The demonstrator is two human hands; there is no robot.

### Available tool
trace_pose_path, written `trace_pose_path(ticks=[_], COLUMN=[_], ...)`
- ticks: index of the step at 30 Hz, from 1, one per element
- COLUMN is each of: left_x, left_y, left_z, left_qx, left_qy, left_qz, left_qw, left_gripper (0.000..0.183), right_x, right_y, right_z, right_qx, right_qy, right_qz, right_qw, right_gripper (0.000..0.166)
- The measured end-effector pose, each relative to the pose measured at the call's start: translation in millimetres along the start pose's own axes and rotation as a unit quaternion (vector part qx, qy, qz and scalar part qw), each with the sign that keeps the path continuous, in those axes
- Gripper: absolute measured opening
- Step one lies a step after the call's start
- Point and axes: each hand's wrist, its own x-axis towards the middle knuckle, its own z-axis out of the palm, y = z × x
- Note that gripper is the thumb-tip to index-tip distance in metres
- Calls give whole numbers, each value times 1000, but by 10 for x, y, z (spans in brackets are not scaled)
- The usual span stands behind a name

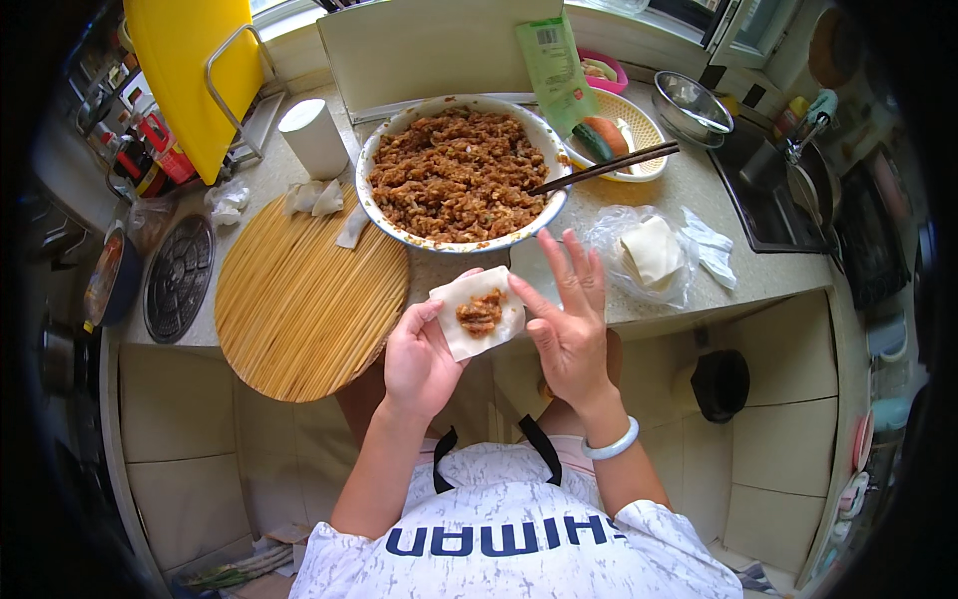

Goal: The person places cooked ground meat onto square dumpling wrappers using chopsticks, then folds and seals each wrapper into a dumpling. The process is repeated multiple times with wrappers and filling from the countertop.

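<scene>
My left hand (425, 359) holds a square dough wrapper (458, 338) flat on its palm and fingers. A small lump of minced filling (480, 313) sits in the middle of the wrapper. My right hand (570, 329) is raised just to the right, fingers spread, with its index fingertip at the wrapper's upper right corner; it grips nothing. Beyond both hands stands a wide enamel bowl (364, 196) heaped with brown minced filling (460, 172). Dark chopsticks (606, 167) rest across its right rim. A stack of square wrappers (653, 251) lies in a plastic bag to the right.
A round slatted wooden board (314, 299) overhangs the counter edge at left, bearing several folded dumplings (314, 198). A white paper roll (314, 138) stands behind it. At right are a yellow basket (650, 142) with vegetables, a steel bowl (692, 105) and a dark sink (771, 217).
</scene>
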Motion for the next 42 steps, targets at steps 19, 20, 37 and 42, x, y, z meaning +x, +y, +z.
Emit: trace_pose_path(ticks=[19, 20, 37, 42], left_x=[5, 6, -8, -15], left_y=[27, 25, 50, 26], left_z=[-4, -14, 44, 55], left_qx=[-61, -64, -44, -8], left_qy=[24, 20, -53, -34], left_qz=[25, 22, -18, -34], left_qw=[998, 998, 997, 999], left_gripper=[55, 56, 67, 61], right_x=[-131, -108, -32, -81], right_y=[279, 212, -297, -87], right_z=[49, 37, 24, 40], right_qx=[-84, -73, 79, 85], right_qy=[32, 36, -3, 38], right_qz=[65, 61, -75, -100], right_qw=[994, 995, 994, 991], right_gripper=[46, 44, 44, 45])
